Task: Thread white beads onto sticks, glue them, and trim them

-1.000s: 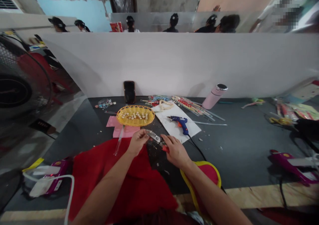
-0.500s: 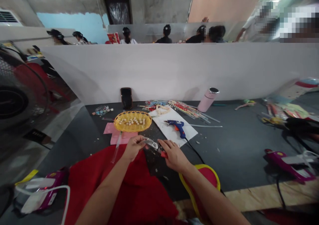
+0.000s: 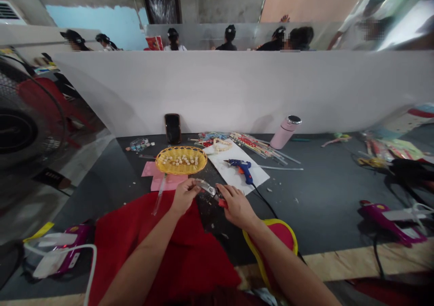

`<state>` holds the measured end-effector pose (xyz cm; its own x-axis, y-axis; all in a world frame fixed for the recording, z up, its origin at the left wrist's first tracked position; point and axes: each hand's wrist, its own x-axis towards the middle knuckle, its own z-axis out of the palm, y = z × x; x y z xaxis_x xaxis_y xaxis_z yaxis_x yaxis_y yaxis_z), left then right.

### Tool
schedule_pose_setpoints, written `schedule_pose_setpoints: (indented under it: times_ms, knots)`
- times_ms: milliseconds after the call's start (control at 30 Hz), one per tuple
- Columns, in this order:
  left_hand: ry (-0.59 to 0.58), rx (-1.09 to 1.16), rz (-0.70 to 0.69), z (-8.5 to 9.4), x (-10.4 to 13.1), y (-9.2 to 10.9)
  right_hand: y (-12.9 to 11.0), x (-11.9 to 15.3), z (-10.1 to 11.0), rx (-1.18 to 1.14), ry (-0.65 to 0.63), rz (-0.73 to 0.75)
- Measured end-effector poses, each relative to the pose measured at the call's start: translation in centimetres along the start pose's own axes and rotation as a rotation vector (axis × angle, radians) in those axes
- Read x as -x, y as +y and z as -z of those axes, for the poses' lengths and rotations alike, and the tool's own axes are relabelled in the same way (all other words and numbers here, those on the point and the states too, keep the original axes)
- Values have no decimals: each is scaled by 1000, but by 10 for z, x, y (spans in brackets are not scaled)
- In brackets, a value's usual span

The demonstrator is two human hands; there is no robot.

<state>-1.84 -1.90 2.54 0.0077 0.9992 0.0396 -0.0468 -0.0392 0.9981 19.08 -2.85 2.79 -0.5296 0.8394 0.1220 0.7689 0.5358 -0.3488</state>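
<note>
My right hand (image 3: 237, 205) is closed around the red handle of a metal cutting tool (image 3: 210, 190), whose silvery head points up and left. My left hand (image 3: 185, 196) is pinched at the other end of the tool's head; whatever small piece is between its fingers is too small to make out. Just beyond my left hand, a yellow woven basket (image 3: 181, 167) with small whitish pieces stands partly on pink sheets (image 3: 169, 181). A blue glue gun (image 3: 243, 167) lies on white paper (image 3: 222, 167) beyond my right hand. Red cloth (image 3: 162, 247) lies under my left forearm.
A phone (image 3: 172, 129) and a pink bottle (image 3: 285, 132) stand near the white partition (image 3: 220, 93). Patterned sticks (image 3: 252, 144) lie between them. Purple devices sit at the left (image 3: 73, 247) and right (image 3: 393, 224). A fan (image 3: 20, 125) is at far left; people sit beyond the partition.
The camera view has tilted slightly, so the partition and table items appear a little higher. My hands hold nearly the same pose around the tool.
</note>
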Motion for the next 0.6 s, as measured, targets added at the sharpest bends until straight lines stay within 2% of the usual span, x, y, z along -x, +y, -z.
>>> schedule_pose_setpoints:
  times_ms: [200, 400, 600]
  knots:
    - [-73, 67, 70, 4, 0, -1, 3, 0, 3, -19, -43, 45]
    - [-90, 147, 118, 3, 0, 0, 1, 0, 0, -28, -34, 22]
    - [-84, 138, 83, 3, 0, -5, -5, 3, 1, -64, 14, 19]
